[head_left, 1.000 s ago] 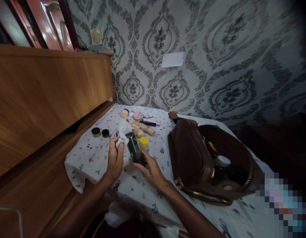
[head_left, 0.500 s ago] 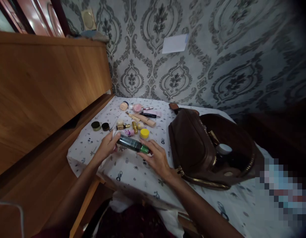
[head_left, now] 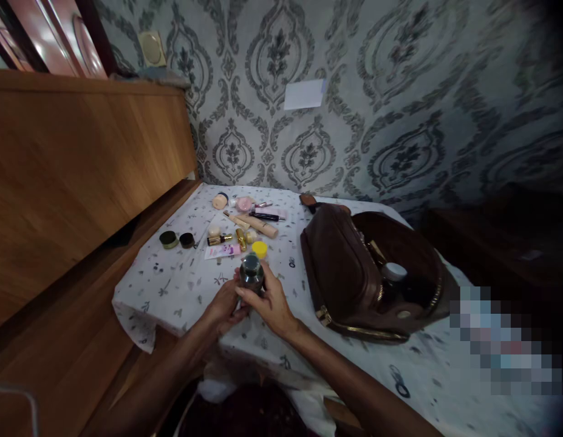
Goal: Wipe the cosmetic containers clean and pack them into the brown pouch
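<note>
Gray damask wallpaper [head_left: 233, 152] backs a table spread with a printed white tablecloth [head_left: 181, 303]. At its near side, a dark green bottle [head_left: 251, 274] is held between both hands, one end tilted up. The right hand [head_left: 276, 303] curls partly closed around its right side; the left hand [head_left: 225, 304], also curled, grips its lower left. Just beyond lie a yellow-lidded jar [head_left: 259, 249] and pink tube [head_left: 223, 251]; right stands an open brown leather bag [head_left: 338, 261].

One dark bottle [head_left: 251, 270] is near, with two round dark-lidded pots [head_left: 169, 240] at left, one yellow-topped jar [head_left: 259, 249], one purple-printed tube [head_left: 223, 250], one brown bag [head_left: 333, 261] at right, and one white sheet [head_left: 303, 95] far.
</note>
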Action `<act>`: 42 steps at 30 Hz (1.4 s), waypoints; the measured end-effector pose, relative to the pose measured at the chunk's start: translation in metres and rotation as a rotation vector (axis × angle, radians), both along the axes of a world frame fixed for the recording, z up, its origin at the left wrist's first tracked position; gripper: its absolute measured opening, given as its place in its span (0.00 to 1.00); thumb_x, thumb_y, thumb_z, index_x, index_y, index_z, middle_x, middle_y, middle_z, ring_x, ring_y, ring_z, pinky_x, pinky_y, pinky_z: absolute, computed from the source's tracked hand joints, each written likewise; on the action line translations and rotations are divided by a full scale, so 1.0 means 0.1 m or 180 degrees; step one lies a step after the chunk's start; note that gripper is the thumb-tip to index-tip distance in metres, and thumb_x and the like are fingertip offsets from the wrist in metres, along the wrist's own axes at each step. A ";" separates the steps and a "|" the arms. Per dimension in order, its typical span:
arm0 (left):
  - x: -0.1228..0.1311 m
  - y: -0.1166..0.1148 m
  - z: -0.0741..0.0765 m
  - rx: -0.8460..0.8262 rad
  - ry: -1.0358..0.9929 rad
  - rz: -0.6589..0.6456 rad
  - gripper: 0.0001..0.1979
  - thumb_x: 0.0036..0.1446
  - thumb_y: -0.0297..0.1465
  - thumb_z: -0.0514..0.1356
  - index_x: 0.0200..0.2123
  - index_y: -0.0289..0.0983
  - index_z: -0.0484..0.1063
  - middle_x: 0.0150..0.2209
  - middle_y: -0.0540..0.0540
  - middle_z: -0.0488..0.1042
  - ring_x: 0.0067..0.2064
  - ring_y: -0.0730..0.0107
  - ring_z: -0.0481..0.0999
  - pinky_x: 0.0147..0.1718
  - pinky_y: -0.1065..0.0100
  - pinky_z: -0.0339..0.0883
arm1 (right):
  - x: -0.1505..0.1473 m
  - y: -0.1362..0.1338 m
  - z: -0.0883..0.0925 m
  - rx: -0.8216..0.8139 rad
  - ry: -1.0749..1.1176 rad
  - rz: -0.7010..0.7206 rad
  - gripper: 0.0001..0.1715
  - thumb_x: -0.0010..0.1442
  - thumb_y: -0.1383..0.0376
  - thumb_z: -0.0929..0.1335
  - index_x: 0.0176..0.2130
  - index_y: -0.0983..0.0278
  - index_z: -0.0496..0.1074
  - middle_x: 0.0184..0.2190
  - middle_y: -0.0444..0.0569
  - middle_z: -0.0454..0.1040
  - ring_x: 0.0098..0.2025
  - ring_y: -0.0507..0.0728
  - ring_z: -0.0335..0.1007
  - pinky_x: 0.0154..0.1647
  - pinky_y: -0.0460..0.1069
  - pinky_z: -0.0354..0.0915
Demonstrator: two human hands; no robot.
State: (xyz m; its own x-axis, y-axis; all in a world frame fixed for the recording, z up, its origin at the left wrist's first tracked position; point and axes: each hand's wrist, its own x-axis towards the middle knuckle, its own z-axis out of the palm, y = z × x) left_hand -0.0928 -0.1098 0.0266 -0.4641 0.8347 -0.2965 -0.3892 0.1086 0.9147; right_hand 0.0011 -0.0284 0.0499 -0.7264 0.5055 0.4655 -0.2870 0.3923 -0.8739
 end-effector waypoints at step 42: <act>0.75 1.03 1.13 0.1057 0.6661 -0.1700 0.24 0.63 0.26 0.46 0.59 0.45 0.67 0.37 0.47 0.76 0.32 0.66 0.76 0.25 0.70 0.61 | 1.87 1.33 1.36 0.0640 -0.0021 -0.1555 0.17 0.52 0.60 0.74 0.39 0.65 0.70 0.34 0.43 0.71 0.37 0.54 0.66 0.40 0.50 0.63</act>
